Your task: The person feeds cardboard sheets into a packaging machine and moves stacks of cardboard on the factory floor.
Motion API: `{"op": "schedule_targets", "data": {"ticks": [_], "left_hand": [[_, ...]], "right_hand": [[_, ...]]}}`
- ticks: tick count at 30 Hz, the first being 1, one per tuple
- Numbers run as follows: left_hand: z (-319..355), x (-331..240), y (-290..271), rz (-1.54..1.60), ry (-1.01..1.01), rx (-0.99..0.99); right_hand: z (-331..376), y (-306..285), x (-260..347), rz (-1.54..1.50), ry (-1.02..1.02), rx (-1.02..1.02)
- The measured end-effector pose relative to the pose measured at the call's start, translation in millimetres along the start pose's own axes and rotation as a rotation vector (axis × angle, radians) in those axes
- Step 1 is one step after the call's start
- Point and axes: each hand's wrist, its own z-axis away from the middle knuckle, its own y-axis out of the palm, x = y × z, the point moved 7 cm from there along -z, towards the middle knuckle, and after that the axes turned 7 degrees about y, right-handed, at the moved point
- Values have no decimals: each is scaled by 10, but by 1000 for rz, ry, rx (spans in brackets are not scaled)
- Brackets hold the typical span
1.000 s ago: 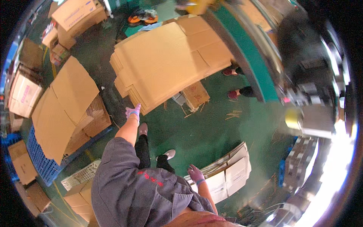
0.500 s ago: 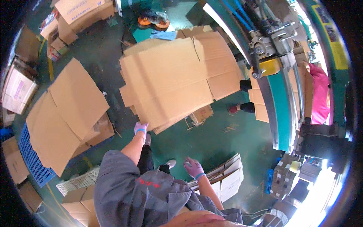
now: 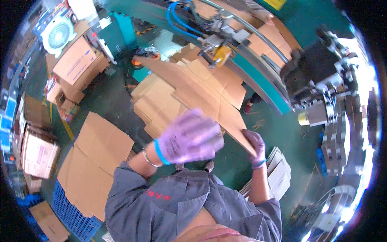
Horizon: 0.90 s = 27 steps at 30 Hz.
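A large flat cardboard sheet (image 3: 201,90) is raised and tilted, stretching from the far left of the pile toward my right hand (image 3: 256,147). That purple-gloved hand is closed on the sheet's near right corner, with the fingers behind it. Slightly blurred, my left hand (image 3: 189,137), gloved in purple with a blue cuff, hovers near the sheet's near edge. Its fingers are stretched out, and nothing shows in them. Beneath the sheet lies a pile of flattened cardboard (image 3: 155,105), partly hidden by it.
At left, more flat cardboard (image 3: 94,157) rests on a blue plastic pallet (image 3: 72,209). A machine with a green belt (image 3: 258,80) runs across the right side. White folded cartons (image 3: 278,173) stand beside my right forearm. Farther left are boxes (image 3: 76,60) and a fan (image 3: 58,34).
The top sheet has come up off the pile and tilted. My right hand has taken hold of its corner; my left hand has left the pile's corner. The view has turned right.
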Motion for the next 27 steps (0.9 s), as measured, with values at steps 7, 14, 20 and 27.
{"op": "schedule_targets", "data": {"ticks": [7, 14, 20, 27], "left_hand": [[-158, 650, 917, 50, -237, 628], [-115, 1207, 1831, 401, -302, 470], [-132, 585, 1468, -372, 4, 142], [-1070, 366, 1837, -465, 24, 257]], "right_hand": [[579, -356, -288, 28, 10, 94], [566, -395, -523, -152, -167, 87], [483, -641, -1086, -237, -141, 63], [369, -1530, -1632, -655, -32, -128]]}}
